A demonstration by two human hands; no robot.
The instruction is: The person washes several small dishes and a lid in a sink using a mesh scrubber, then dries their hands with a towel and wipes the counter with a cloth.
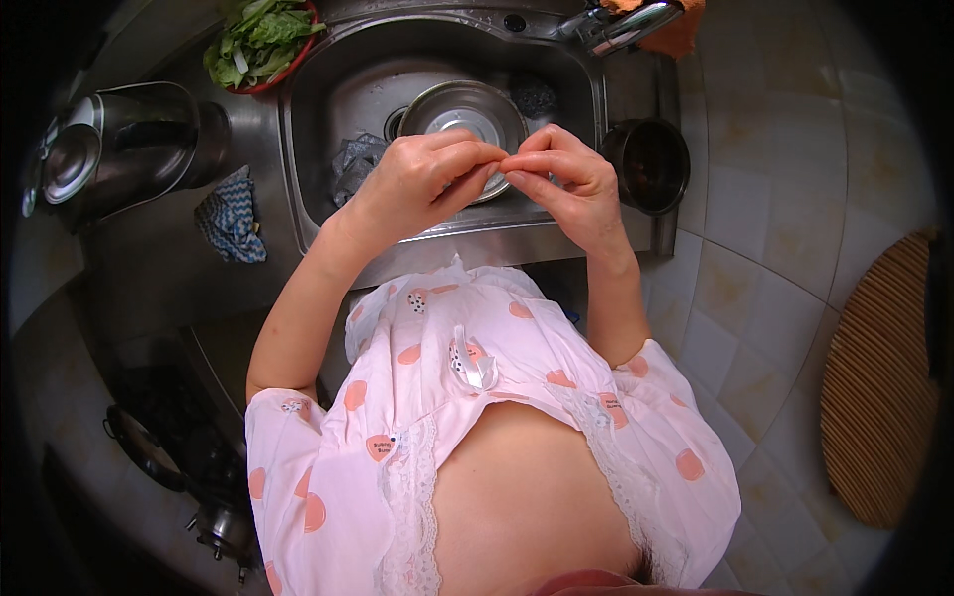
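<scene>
Over the sink, my left hand (421,173) and my right hand (572,177) meet at their fingertips. Thumb and forefinger are pinched together on each, and whether something small sits between them cannot be made out. Below them a round metal basin (426,106) rests in the stainless steel sink (289,160), partly hidden by both hands. A crumpled grey cloth (356,162) lies in the sink, left of the basin and beside my left hand. A dark scouring pad (535,97) is at the sink's back right.
Leafy greens (261,41) fill a red bowl (298,63) at the back left. A metal canister (145,141) and a blue-and-white cloth (232,217) occupy the left counter. A dark pot (653,167) stands right of the sink, the faucet (633,30) behind. A round slatted board (879,387) leans right.
</scene>
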